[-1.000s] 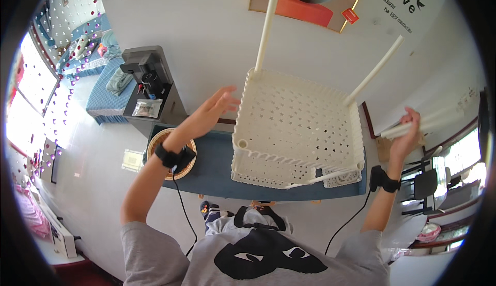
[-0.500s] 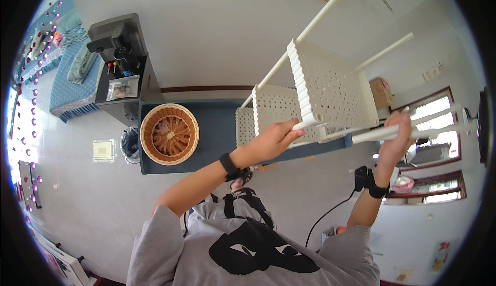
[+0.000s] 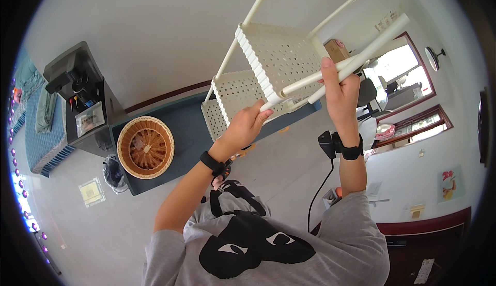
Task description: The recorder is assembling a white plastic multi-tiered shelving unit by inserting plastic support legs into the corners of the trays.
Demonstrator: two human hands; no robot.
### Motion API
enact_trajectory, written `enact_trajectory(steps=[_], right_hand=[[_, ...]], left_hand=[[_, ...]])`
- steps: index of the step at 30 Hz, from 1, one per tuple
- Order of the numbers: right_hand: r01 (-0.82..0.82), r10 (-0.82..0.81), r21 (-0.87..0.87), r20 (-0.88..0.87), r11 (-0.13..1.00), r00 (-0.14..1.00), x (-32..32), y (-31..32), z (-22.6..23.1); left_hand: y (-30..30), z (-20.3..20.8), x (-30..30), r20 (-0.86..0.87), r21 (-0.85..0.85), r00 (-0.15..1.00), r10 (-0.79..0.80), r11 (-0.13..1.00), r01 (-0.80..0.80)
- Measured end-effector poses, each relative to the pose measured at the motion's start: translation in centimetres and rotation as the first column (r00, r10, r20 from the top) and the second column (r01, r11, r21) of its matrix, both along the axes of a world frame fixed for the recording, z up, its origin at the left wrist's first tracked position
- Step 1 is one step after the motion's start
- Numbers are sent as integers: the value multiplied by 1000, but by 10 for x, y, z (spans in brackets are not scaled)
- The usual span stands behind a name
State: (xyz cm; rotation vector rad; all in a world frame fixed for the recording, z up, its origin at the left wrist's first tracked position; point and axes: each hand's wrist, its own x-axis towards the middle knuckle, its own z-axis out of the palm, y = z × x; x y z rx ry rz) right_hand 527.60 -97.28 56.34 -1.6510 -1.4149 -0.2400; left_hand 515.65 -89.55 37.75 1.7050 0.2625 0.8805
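A white tiered rack with perforated basket shelves point(image 3: 279, 53) stands in front of me, its upper tier closest. My left hand point(image 3: 240, 125) is closed around the short tube at the upper tier's near-left corner. Two loose-looking white tubes point(image 3: 382, 40) pass through my right hand point(image 3: 338, 92), whose thumb lies over them. One tube's lower end is close to the near corner of the upper tier; whether it is seated there I cannot tell. Other white posts point(image 3: 338, 13) rise from the tier's far corners.
The rack is on a long blue-grey bench point(image 3: 188, 138). A round wicker basket point(image 3: 146, 147) sits at its left end. Beyond stands a dark cabinet with a drinks machine point(image 3: 75, 74). A lined trash bin point(image 3: 113, 175) is beside the bench, and a cable hangs from my right wrist strap.
My right hand has come left and nearer the rack's corner, bringing the tubes across. My left hand stays on the corner tube. The whole view has turned and shifted.
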Motion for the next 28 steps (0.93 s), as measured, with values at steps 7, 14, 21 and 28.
enact_trajectory(steps=[7,14,21,28], right_hand=[[-51,58,-94,77,994,995,-15,-3,0],[12,17,-300,93,954,996,-10,24,0],[-29,65,-329,101,944,993,-14,34,-3],[-234,238,42,-227,971,944,38,-15,-26]], left_hand=[[5,4,-2,-101,-6,995,25,1000,-26],[9,2,2,-131,22,990,49,999,-46],[24,3,0,-134,6,990,35,999,-35],[21,4,5,-127,25,992,15,1000,-12]])
